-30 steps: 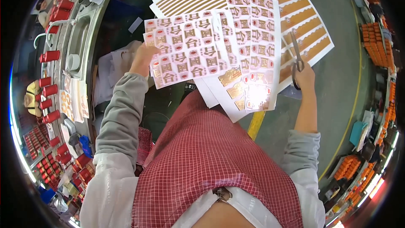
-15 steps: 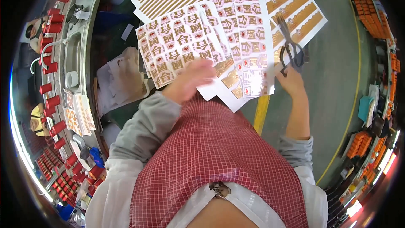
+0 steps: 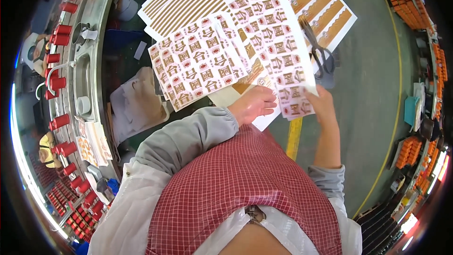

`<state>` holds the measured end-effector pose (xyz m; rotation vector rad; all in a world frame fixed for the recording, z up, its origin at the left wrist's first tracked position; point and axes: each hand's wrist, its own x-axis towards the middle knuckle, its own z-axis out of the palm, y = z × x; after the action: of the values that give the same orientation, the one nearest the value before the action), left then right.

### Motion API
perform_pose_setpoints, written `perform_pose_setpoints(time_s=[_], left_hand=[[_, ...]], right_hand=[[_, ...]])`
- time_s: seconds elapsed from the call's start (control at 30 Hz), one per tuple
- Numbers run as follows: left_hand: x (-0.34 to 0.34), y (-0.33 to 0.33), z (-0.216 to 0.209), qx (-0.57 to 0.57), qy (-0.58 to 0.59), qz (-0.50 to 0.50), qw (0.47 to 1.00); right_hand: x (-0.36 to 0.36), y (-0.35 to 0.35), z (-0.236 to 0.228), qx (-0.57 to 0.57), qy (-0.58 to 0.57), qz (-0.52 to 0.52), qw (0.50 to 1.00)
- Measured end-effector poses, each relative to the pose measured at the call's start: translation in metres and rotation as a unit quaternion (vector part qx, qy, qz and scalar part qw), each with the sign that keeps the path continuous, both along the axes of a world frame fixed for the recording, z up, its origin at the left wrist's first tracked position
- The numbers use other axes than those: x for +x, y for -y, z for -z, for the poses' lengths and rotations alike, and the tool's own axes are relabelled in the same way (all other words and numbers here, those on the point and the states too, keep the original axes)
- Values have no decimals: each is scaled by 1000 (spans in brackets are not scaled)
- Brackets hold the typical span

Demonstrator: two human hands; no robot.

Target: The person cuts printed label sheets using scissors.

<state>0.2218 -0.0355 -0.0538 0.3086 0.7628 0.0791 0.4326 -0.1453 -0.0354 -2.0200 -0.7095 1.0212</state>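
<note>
My right hand [image 3: 323, 103] pinches the lower right edge of a white sheet of printed labels [image 3: 283, 47] with brown characters and red ovals. At that sheet's lower left my left hand [image 3: 257, 104] has its fingers loosely stretched toward the edge, over white paper; I cannot make out whether they touch the sheet. Black-handled scissors [image 3: 324, 61] lie just right of the sheet, beyond my right hand, blades pointing away. A fanned stack of similar label sheets [image 3: 193, 61] lies to the left.
Under and behind the labels are gold-striped sheets [image 3: 188, 4] and sheets with wide gold bands [image 3: 321, 7]. A metal sink counter [image 3: 84, 73] with red cups [image 3: 59, 122] runs along the left. Shelves with orange goods [image 3: 408, 7] line the right. A plastic-covered bin [image 3: 137, 104] stands left.
My right hand has moved from beside the scissors handles onto the label sheet's edge, and the sheet has tilted. My left hand has come right and nearer, away from the left stack.
</note>
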Motion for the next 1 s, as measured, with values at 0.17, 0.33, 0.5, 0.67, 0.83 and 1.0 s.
perform_pose_setpoints(time_s=[0.17,0.33,0.5,0.67,0.83,1.0], left_hand=[[-21,-75,-19,610,-128,-80,778],[-85,-191,-86,800,-145,-227,536],[-140,-201,-103,675,-52,-127,725],[-187,-174,-69,643,-93,-167,742],[-196,-128,-39,548,-100,-241,795],[-247,-114,-31,501,-73,-196,840]], right_hand=[[17,2,-90,65,195,-51,977],[12,-19,-139,106,307,-177,929],[-1,-64,-131,222,366,-281,859],[-14,-105,-113,206,375,-326,843],[-16,-125,-74,179,353,-341,853],[-11,-136,-81,147,320,-347,869]])
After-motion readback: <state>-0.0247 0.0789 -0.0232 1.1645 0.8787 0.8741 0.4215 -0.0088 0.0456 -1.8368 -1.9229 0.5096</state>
